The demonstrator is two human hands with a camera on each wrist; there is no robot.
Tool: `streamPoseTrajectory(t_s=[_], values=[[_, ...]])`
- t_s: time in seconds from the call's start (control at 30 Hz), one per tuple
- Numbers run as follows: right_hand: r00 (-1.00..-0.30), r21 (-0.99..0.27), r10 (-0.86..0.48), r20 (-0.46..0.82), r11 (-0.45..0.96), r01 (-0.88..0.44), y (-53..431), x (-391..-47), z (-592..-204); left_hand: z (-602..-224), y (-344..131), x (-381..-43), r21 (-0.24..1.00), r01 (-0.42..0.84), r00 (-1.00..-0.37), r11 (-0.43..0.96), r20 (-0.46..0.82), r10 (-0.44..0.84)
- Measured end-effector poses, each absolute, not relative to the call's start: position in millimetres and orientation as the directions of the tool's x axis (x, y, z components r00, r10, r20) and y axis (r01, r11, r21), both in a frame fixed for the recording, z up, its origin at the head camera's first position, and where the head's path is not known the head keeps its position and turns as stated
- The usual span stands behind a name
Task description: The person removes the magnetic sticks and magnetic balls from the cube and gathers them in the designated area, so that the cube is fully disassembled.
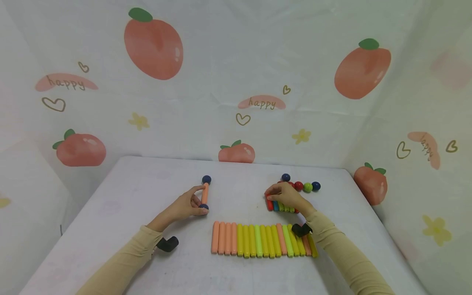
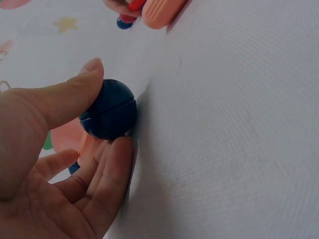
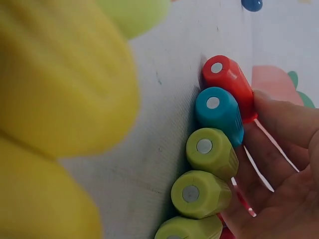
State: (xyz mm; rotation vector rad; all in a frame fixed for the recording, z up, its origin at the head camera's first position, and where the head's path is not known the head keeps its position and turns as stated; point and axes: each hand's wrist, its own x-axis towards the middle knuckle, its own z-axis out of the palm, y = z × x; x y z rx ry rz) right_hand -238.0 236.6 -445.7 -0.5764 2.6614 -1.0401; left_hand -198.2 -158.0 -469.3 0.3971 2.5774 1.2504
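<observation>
On the left of the table, my left hand (image 1: 186, 205) holds an orange rod (image 1: 205, 196) that has a dark blue ball (image 1: 206, 179) at its far end and another at its near end. In the left wrist view, the thumb presses the near blue ball (image 2: 108, 109) while fingers lie under it. Over on the right, my right hand (image 1: 289, 195) pinches a short red rod (image 3: 232, 84), the leftmost of a short row. Beside that rod stand a teal rod (image 3: 219, 112) and several olive-green rods (image 3: 202, 194), their round metal end dots showing.
A long row of orange, yellow and green rods (image 1: 258, 241) lies across the table front, partly under the right wrist. Behind the right hand sit a blue ball (image 1: 285, 177), a red ball (image 1: 298, 186), a green ball (image 1: 307, 187) and others. A printed cloth backdrop (image 1: 206, 135) rises behind the table.
</observation>
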Motion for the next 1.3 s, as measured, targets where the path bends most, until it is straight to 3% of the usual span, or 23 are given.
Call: streamPoseTrajectory(t_s=[0.83,1.0,1.3], values=[[-0.912,-0.647,-0.406,-0.059,0.711,-0.274,227.1,-244.0,-438.2,-469.0,-157.8,-198.2,0.789,0.118,-0.937,0.603,-0.113,0.331],[-0.912,-0.651,-0.404,-0.069,0.711,-0.266,191.3,-253.4,-421.2,-469.0,-158.1,-197.2,0.791,0.12,-0.939,0.6,-0.106,0.327],[-0.877,-0.8,-0.459,-0.14,0.575,-0.172,87.6,-284.4,-425.4,-470.3,-156.6,-196.7,0.805,0.124,-0.933,0.58,-0.104,0.344]])
